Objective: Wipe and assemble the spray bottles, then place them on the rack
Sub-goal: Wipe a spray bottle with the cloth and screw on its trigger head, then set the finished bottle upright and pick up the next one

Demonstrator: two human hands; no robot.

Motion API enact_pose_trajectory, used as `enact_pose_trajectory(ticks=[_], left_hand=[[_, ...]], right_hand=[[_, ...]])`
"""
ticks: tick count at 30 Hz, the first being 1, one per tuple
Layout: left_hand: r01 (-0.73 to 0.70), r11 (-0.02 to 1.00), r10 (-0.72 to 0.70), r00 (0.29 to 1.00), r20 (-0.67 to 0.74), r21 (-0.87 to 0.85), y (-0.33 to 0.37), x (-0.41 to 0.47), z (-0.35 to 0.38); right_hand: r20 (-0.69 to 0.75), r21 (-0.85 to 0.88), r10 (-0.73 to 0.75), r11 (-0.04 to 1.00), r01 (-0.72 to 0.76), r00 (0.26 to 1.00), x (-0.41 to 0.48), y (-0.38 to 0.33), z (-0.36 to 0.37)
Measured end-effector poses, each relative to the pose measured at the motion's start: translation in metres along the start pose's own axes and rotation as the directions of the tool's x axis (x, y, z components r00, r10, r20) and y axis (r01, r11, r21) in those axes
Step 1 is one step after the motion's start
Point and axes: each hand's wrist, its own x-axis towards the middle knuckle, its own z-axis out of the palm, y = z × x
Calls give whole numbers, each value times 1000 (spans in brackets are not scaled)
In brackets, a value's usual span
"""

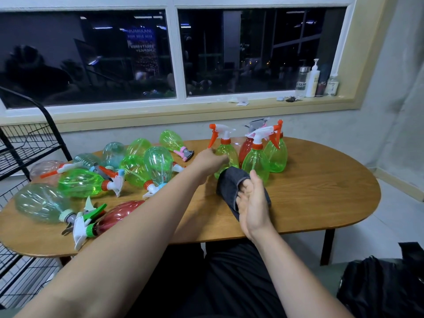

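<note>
My left hand (pixel 208 162) grips the side of an upright green spray bottle (pixel 229 154) with an orange-and-white trigger head. My right hand (pixel 252 203) holds a dark grey cloth (pixel 229 184) just in front of that bottle, fingers curled into the cloth. Three more bottles stand upright behind: a green one (pixel 255 162), another green one (pixel 276 157) and a red one (pixel 245 149). Several green, clear and red bottles (pixel 80 182) lie on their sides on the left half of the wooden table (pixel 309 198).
A black wire rack (pixel 27 143) stands left of the table. On the window sill at the back right are several bottles (pixel 313 81) and keys. A black bag (pixel 385 285) lies at the lower right. My lap is under the table's front edge.
</note>
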Motion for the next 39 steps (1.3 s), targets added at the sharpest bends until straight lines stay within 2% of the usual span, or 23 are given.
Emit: enact_pose_trajectory(ticks=[4,9,13,17,19,23,25,27,34,39], left_hand=[[17,999,-15,999,50,-33,-6,-5,-4],[-20,991,24,999,29,-129,-3,-2,2],[33,968,-22,999,45,-248,4,-4,5],[58,959,-46,998,49,-278,10,-17,-10],[31,975,-23,999,38,-222,14,-30,-24],[-113,993,110,992,57,40,13,-69,-61],[-161,959,155,987,44,235,6,-89,-80],[-173,924,175,984,25,342,-4,-111,-99],[-181,855,245,967,-73,486,-59,-171,-154],[-201,869,236,972,-20,452,-83,-198,-176]], right_hand=[[10,5,-5,1000,5,1000,-1,-1,1],[-13,-12,1,1000,-1,1000,-1,-1,1],[-14,-4,17,1000,-17,1000,-1,-1,1],[-2,-11,-6,1000,6,1000,-2,-2,-1],[3,-10,-22,1000,22,1000,-3,-2,1],[8,-42,-31,999,32,999,-4,-3,1],[35,-82,-26,996,29,999,-4,-3,0],[53,-102,-32,994,38,998,-2,0,-2],[100,-209,-39,976,60,994,-4,5,1],[201,-255,-5,965,58,980,-8,0,4]])
